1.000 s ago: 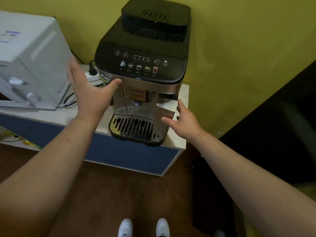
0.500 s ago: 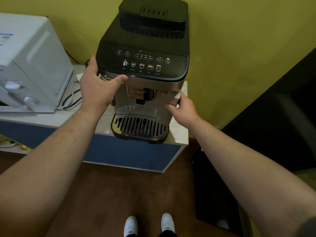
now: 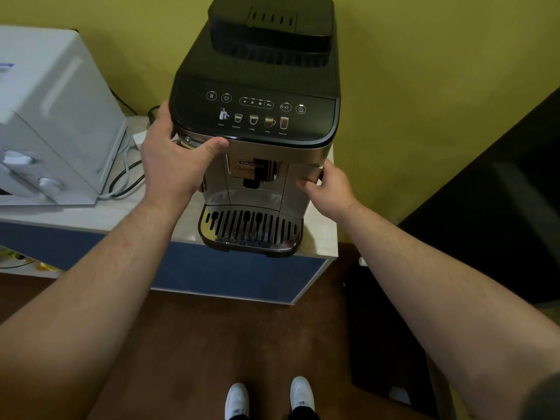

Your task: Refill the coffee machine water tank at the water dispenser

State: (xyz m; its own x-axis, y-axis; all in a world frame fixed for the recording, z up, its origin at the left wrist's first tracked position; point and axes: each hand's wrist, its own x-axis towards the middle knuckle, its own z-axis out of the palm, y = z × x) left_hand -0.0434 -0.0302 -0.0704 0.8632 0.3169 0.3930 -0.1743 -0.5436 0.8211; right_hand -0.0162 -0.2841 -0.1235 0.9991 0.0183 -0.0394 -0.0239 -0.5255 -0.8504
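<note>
A black and silver coffee machine (image 3: 257, 86) stands on the right end of a light counter (image 3: 91, 218). My left hand (image 3: 172, 165) holds its front left corner, thumb laid along the front just under the black control panel. My right hand (image 3: 328, 189) has its fingers curled around the edge of the silver front right panel (image 3: 294, 198), which looks like the front of the water tank. The tank body behind that panel is hidden. A white box-shaped appliance with two taps (image 3: 54, 116), likely the water dispenser, sits at the left.
The machine's drip tray (image 3: 251, 228) overhangs the counter's front edge. Cables (image 3: 124, 180) lie between the white appliance and the machine. A yellow wall is close behind. A dark piece of furniture (image 3: 500, 192) stands to the right. My white shoes (image 3: 268, 398) are on a brown floor.
My left hand went from hovering open to gripping the machine's left front corner. My right hand rose from beside the drip tray to the front right panel and closed its fingers on it.
</note>
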